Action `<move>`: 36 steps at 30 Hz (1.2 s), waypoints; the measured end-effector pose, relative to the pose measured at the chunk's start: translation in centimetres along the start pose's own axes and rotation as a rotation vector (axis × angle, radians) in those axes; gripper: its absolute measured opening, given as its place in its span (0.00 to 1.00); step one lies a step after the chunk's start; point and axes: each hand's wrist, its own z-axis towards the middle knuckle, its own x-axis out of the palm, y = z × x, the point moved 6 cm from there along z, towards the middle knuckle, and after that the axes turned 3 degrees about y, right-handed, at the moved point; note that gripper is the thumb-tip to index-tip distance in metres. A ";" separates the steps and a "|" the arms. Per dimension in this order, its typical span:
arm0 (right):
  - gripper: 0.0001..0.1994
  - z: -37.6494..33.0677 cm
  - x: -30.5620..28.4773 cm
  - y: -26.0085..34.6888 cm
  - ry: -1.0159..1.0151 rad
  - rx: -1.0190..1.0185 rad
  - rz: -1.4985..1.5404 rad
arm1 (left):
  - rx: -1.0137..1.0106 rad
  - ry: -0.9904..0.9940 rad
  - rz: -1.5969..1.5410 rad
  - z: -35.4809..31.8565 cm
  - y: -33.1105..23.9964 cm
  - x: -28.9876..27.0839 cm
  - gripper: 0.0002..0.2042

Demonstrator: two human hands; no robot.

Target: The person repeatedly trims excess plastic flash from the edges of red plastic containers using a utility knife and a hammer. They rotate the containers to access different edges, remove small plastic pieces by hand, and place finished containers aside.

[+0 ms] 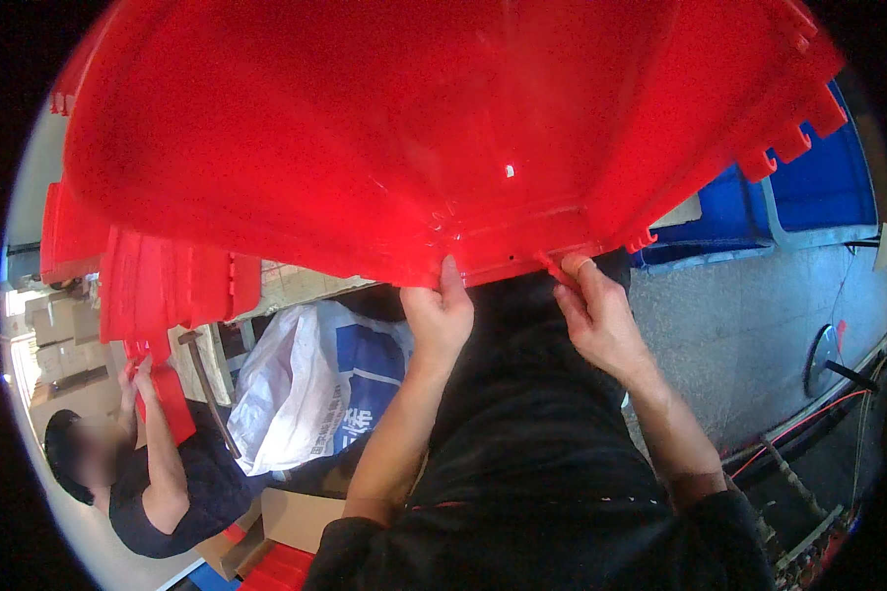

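A large, glossy red molded plastic panel (365, 128) fills the upper view, with hook-shaped tabs along its right edge. My left hand (439, 320) is closed on the panel's near edge, thumb on top. Just to the right, my right hand (601, 320) pinches a slim red piece (554, 267) whose tip meets the same edge. Whether that piece is a tool or a strip of plastic, I cannot tell. A small dark hole shows in the edge between the two hands.
At left, a co-worker (182, 488) handles red plastic parts (168, 291). A hammer-like tool (207, 389) stands near a white and blue sack (296, 384). Cardboard boxes (301, 517) are below. Blue bins (818, 187) and a black round disc (821, 361) lie right.
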 end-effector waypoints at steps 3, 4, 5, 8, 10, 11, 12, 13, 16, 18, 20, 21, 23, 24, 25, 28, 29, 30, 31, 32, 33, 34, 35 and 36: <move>0.10 -1.4 1.9 -2.2 0.083 0.311 0.028 | 0.006 -0.010 -0.004 -0.6 -0.3 0.0 0.09; 0.09 -1.4 2.4 -1.9 0.053 0.283 0.061 | 0.004 -0.029 -0.018 -0.9 -0.2 0.0 0.09; 0.10 -1.3 2.9 -1.9 0.050 0.291 0.108 | -0.019 -0.024 -0.030 -1.0 0.0 0.3 0.09; 0.10 -0.5 4.2 -1.2 0.022 0.201 0.261 | 0.032 -0.054 -0.025 -1.1 0.1 0.6 0.09; 0.09 -0.7 5.2 -2.2 0.075 0.357 0.467 | -0.020 -0.040 -0.031 -1.2 0.4 0.7 0.09; 0.09 -1.2 5.9 -3.2 0.105 0.543 0.560 | -0.028 -0.042 -0.064 -1.3 0.2 0.5 0.09; 0.08 -1.3 6.2 -3.2 0.107 0.524 0.631 | -0.031 -0.064 -0.051 -1.6 -0.1 0.1 0.10; 0.08 -1.6 6.5 -3.8 0.099 0.593 0.688 | -0.023 -0.087 -0.056 -1.9 -0.5 -0.2 0.10; 0.07 -1.7 6.6 -4.2 0.056 0.527 0.611 | -0.251 -0.058 -0.250 -4.0 -0.9 -1.1 0.12; 0.07 -1.5 6.4 -4.1 0.024 0.441 0.539 | -0.576 0.156 -0.456 -5.7 0.0 1.0 0.13; 0.07 -1.5 6.4 -4.0 0.010 0.404 0.526 | -0.912 0.342 -0.638 -7.7 1.0 3.9 0.18; 0.08 -1.5 6.4 -4.0 0.009 0.399 0.493 | -0.907 0.360 -0.844 -7.6 0.9 5.4 0.18; 0.10 -1.7 6.3 -4.0 0.002 0.383 0.450 | -0.845 0.371 -0.891 -6.6 1.7 7.4 0.18; 0.10 -1.8 6.2 -4.1 -0.032 0.362 0.412 | -0.880 0.355 -0.901 -6.7 2.1 7.9 0.18; 0.10 -1.8 6.2 -4.1 -0.060 0.338 0.397 | -0.902 0.350 -0.912 -6.5 2.6 8.5 0.18; 0.10 -1.4 6.5 -4.0 -0.116 0.236 0.325 | -0.942 0.320 -0.960 -6.5 3.0 9.1 0.17; 0.10 -1.2 6.5 -3.9 -0.116 0.224 0.306 | -0.961 0.297 -0.982 -6.6 3.0 8.9 0.17; 0.11 -1.1 6.3 -3.8 -0.077 0.246 0.265 | -0.961 0.298 -0.983 -6.7 2.8 8.9 0.18; 0.12 -1.0 6.0 -3.3 0.012 0.234 0.130 | -0.967 0.292 -0.987 -6.7 2.7 8.8 0.20; 0.12 -0.9 5.3 -2.9 0.117 0.256 -0.003 | -0.913 0.313 -1.038 -6.5 2.2 8.9 0.21; 0.13 -1.0 4.2 -2.2 0.214 0.263 -0.135 | -0.962 0.293 -1.002 -6.5 2.4 8.8 0.21; 0.14 -1.5 2.2 -1.3 0.250 0.271 -0.397 | -0.954 0.289 -1.012 -6.5 2.2 8.7 0.21; 0.15 -1.6 -0.1 -0.3 0.289 0.281 -0.673 | -0.927 0.323 -1.021 -6.0 2.0 8.9 0.21; 0.18 -2.4 -3.8 0.8 0.112 0.352 -0.640 | -0.957 0.304 -0.966 -6.1 2.1 8.6 0.18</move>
